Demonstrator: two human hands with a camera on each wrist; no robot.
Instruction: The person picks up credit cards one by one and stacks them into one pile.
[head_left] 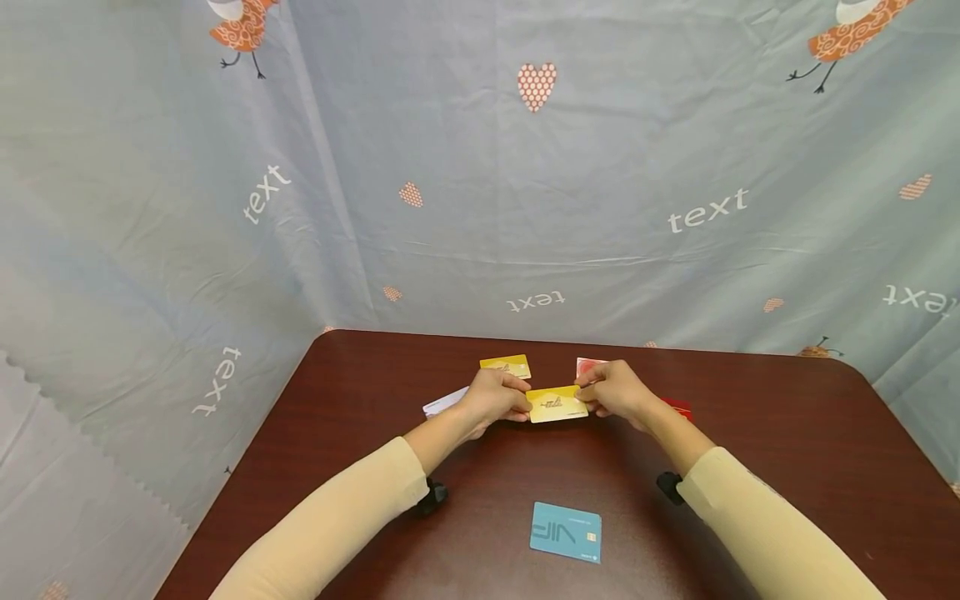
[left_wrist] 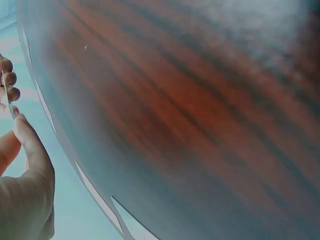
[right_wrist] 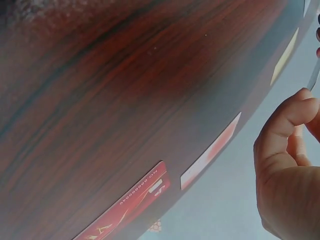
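Between my two hands a yellow card point(head_left: 557, 404) is held up, its printed face toward the head camera. My left hand point(head_left: 497, 403) pinches its left edge, and my right hand point(head_left: 617, 392) pinches the right edge. In the left wrist view the left hand point(left_wrist: 30, 175) shows at the far left, the card seen nearly edge-on. At the right of the right wrist view, the right hand point(right_wrist: 287, 150) has thumb and fingers on the card's thin edge point(right_wrist: 314, 75). Below the hands, a blue VIP card point(head_left: 566, 532) lies flat on the table.
Behind the hands on the dark wood table point(head_left: 360, 367) lie another yellow card point(head_left: 510, 365) and a white-and-red card point(head_left: 587, 365). A whitish card point(head_left: 442, 403) lies by the left wrist, a red card point(right_wrist: 130, 205) by the right. A patterned curtain point(head_left: 450, 167) hangs behind the table.
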